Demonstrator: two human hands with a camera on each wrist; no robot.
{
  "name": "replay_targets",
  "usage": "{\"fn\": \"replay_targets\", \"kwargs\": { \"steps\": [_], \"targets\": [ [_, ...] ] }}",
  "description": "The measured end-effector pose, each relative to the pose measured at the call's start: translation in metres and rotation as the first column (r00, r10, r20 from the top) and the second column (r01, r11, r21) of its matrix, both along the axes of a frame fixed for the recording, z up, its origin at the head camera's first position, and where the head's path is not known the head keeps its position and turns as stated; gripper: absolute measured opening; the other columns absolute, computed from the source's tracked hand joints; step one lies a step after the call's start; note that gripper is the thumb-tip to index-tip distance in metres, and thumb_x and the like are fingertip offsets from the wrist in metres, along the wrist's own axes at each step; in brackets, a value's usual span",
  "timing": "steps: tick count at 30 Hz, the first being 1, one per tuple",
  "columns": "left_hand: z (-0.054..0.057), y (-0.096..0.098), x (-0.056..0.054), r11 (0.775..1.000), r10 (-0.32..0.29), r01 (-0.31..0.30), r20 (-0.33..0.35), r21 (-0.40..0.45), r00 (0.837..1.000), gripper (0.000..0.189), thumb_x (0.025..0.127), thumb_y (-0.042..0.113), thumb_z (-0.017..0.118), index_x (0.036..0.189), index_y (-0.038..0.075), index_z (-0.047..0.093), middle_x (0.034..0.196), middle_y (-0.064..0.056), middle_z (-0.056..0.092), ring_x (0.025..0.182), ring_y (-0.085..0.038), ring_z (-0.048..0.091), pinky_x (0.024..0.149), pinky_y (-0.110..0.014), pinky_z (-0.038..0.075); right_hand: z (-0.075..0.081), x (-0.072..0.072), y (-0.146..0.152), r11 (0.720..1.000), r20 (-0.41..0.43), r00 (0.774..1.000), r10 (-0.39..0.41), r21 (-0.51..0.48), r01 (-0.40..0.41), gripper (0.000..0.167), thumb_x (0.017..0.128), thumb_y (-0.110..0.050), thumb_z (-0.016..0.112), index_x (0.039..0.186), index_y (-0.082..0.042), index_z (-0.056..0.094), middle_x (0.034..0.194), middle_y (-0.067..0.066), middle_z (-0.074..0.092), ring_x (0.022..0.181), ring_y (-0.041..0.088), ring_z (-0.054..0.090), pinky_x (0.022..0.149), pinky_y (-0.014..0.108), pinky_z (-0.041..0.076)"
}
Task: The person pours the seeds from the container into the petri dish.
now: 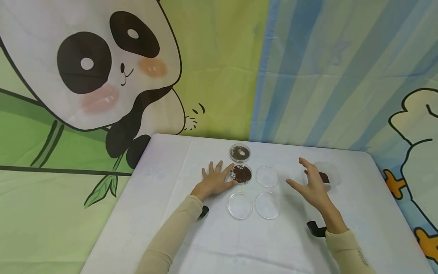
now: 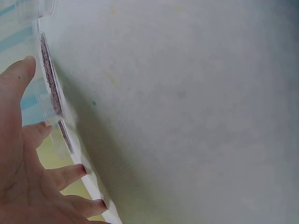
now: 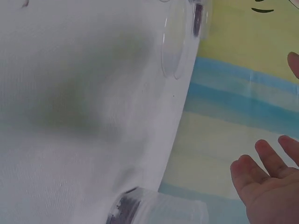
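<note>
My left hand [image 1: 215, 182] lies spread at the left side of a petri dish [image 1: 241, 184] filled with dark brown crumbs, like soil, with white flecks. Its thumb and index finger flank the dish's edge without a grip; firm contact cannot be told. The left wrist view shows that hand [image 2: 28, 172] with fingers apart. Just behind stands a second petri dish [image 1: 239, 161] of dark crumbs with a pale patch. My right hand [image 1: 313, 187] hovers with fingers spread, holding nothing. Beside it is a transparent tub [image 3: 180, 210] with dark brown contents, partly covered by the hand in the head view.
Three transparent round dishes or lids lie close by: one right of the near filled dish [image 1: 267, 176], two in front [image 1: 240, 205] [image 1: 267, 206]. They rest on a white-covered table [image 1: 219, 247]. A printed curtain [image 1: 219, 68] hangs behind its back edge.
</note>
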State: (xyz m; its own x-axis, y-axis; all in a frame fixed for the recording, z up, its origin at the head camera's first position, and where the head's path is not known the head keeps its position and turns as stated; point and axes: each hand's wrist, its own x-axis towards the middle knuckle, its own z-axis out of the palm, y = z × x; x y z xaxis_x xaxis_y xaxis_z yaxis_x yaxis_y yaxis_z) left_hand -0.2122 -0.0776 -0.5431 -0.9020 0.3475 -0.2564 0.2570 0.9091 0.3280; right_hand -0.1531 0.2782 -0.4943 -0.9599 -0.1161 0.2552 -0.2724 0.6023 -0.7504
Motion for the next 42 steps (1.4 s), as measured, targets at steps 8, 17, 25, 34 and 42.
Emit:
{"fn": "replay_targets", "kwargs": {
  "steps": [8, 17, 25, 34, 42],
  "targets": [
    [0.000, 0.000, 0.000, 1.000, -0.003, 0.003, -0.005, -0.009, 1.000, 0.078, 0.094, 0.071, 0.045, 0.160, 0.040, 0.017, 0.165, -0.017, 0.011, 0.146, -0.053, 0.001, 0.107, -0.076, 0.006, -0.020, -0.020, -0.010, 0.985, 0.162, 0.981, 0.108, 0.118, -0.128, 0.089, 0.086, -0.028, 0.082, 0.152, 0.003, 0.031, 0.151, 0.031, 0.031, 0.138, 0.050, 0.029, 0.103, 0.069, 0.030],
    [-0.001, 0.000, 0.000, 1.000, -0.003, 0.003, -0.005, 0.002, 1.000, 0.078, 0.094, 0.070, 0.046, 0.160, 0.040, 0.017, 0.165, -0.017, 0.010, 0.146, -0.053, 0.000, 0.107, -0.076, 0.005, -0.041, -0.041, -0.022, 0.935, 0.263, 0.953, 0.150, 0.276, -0.224, 0.093, 0.081, -0.030, 0.085, 0.148, 0.008, 0.034, 0.145, 0.037, 0.035, 0.134, 0.057, 0.028, 0.104, 0.070, 0.028],
    [0.002, 0.001, 0.000, 1.000, -0.006, 0.006, -0.001, 0.001, 1.000, 0.078, 0.095, 0.069, 0.046, 0.160, 0.040, 0.016, 0.166, -0.017, 0.010, 0.146, -0.053, 0.000, 0.108, -0.076, 0.005, -0.045, -0.050, -0.030, 0.912, 0.272, 0.957, 0.102, 0.358, -0.199, 0.095, 0.075, -0.033, 0.088, 0.144, 0.009, 0.040, 0.143, 0.036, 0.037, 0.134, 0.057, 0.027, 0.106, 0.070, 0.025],
    [0.002, 0.001, 0.000, 1.000, -0.006, 0.006, -0.004, 0.005, 1.000, 0.077, 0.095, 0.069, 0.046, 0.160, 0.040, 0.016, 0.166, -0.016, 0.010, 0.146, -0.053, 0.000, 0.107, -0.076, 0.005, -0.047, -0.053, -0.032, 0.902, 0.255, 0.963, 0.093, 0.389, -0.190, 0.091, 0.073, -0.037, 0.088, 0.141, 0.008, 0.047, 0.143, 0.036, 0.039, 0.132, 0.058, 0.030, 0.101, 0.072, 0.028],
    [0.002, 0.001, 0.000, 1.000, -0.002, 0.002, 0.007, -0.007, 1.000, 0.078, 0.095, 0.070, 0.045, 0.160, 0.041, 0.015, 0.166, -0.016, 0.009, 0.146, -0.052, 0.000, 0.108, -0.075, 0.005, -0.042, -0.052, -0.035, 0.920, 0.240, 0.963, 0.123, 0.337, -0.201, 0.092, 0.073, -0.039, 0.088, 0.141, 0.005, 0.045, 0.145, 0.034, 0.038, 0.133, 0.056, 0.030, 0.102, 0.072, 0.027]
  ]
}}
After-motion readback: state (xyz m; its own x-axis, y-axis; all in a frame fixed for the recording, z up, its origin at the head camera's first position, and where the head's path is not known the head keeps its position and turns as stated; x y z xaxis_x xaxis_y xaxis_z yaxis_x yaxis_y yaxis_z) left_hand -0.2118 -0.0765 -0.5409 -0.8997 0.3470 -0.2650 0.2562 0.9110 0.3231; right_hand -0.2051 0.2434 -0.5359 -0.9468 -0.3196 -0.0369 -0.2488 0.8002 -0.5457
